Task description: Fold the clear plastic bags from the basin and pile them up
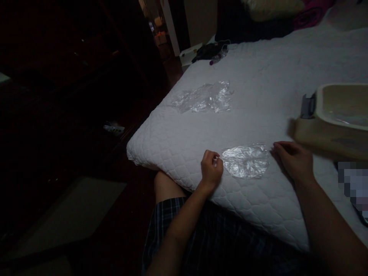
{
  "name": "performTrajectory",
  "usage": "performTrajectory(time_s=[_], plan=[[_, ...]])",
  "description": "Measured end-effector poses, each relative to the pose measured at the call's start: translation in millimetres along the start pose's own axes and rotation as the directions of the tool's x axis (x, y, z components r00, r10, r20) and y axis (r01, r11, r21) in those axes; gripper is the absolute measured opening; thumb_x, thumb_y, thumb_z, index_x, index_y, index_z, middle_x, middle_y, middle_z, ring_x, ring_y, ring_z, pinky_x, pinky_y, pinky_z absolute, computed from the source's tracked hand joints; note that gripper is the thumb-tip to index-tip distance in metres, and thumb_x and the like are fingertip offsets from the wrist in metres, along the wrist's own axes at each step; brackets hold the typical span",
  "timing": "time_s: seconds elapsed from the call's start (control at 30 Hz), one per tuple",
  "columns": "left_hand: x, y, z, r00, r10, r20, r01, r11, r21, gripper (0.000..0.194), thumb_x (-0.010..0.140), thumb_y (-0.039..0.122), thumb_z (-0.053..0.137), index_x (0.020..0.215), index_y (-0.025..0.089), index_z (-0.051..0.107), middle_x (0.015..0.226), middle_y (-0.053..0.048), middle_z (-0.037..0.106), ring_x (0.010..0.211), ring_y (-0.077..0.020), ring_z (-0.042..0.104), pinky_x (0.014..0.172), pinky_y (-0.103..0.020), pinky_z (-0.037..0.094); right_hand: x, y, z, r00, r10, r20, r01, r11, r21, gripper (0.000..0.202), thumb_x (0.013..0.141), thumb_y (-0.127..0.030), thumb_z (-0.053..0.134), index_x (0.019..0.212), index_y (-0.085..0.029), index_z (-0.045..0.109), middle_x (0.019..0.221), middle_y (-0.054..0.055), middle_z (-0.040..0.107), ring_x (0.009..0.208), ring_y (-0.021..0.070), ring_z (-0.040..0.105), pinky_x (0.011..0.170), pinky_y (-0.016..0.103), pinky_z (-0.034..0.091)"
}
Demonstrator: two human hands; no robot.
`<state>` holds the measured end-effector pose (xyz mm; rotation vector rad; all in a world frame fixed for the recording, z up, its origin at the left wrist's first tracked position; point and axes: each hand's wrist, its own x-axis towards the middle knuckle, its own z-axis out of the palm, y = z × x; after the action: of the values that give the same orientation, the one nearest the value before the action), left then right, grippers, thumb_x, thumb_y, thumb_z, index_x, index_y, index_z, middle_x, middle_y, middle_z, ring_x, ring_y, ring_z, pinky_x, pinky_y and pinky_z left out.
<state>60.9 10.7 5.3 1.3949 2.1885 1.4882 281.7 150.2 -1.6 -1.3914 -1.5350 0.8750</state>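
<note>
A clear plastic bag (246,161), crinkled and shiny, lies on the quilted white bed (258,201) between my hands. My left hand (212,168) has its fingers curled closed on the bag's left end. Just off the bag's right end is my right hand (297,159), thumb and fingertips brought close together; whether anything thin is between them I cannot make out. Farther back on the bed, a second clear plastic sheet or bag (205,97) is spread out and wrinkled.
A beige plastic bin (330,134) with a grey latch stands right of my right hand. Dark cloth and a small bottle (218,57) lie at the bed's far corner. Bundled bedding (273,11) is at the back. The bed's edge runs along my legs.
</note>
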Motion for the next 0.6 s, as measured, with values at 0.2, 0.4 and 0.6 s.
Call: performTrajectory(time_s=[0.2, 0.4, 0.6], plan=[[-3, 23, -21.6, 0.906, -0.232, 0.355, 0.185, 0.969, 0.162, 0.025, 0.086, 0.04, 0.053, 0.076, 0.018, 0.062, 0.068, -0.001, 0.06, 0.064, -0.0156, 0.055, 0.06, -0.026, 0.039, -29, -20, -11, 0.97, 0.226, 0.087, -0.218, 0.972, -0.092, 0.043, 0.066, -0.053, 0.067, 0.085, -0.015, 0.07, 0.066, 0.006, 0.066, 0.054, 0.0161, 0.056, 0.047, 0.027, 0.041], [13, 29, -9.2, 0.879, -0.292, 0.376, 0.223, 0.95, 0.217, 0.021, 0.083, 0.038, 0.058, 0.079, 0.018, 0.066, 0.074, -0.005, 0.066, 0.069, -0.0184, 0.059, 0.063, -0.027, 0.039, -36, -17, -16, 0.968, 0.174, 0.183, -0.136, 0.97, -0.204, 0.046, 0.064, -0.053, 0.067, 0.087, -0.014, 0.071, 0.075, 0.008, 0.069, 0.06, 0.0166, 0.057, 0.056, 0.029, 0.044], [29, 10, 8.2, 0.852, -0.237, 0.466, 0.27, 0.963, -0.003, 0.013, 0.076, 0.027, 0.066, 0.084, 0.017, 0.065, 0.074, -0.001, 0.064, 0.067, -0.0128, 0.058, 0.064, -0.023, 0.042, -41, -19, -21, 0.914, 0.312, 0.26, -0.321, 0.947, -0.009, 0.049, 0.07, -0.058, 0.066, 0.088, -0.013, 0.068, 0.082, 0.011, 0.069, 0.064, 0.0156, 0.06, 0.049, 0.024, 0.045]])
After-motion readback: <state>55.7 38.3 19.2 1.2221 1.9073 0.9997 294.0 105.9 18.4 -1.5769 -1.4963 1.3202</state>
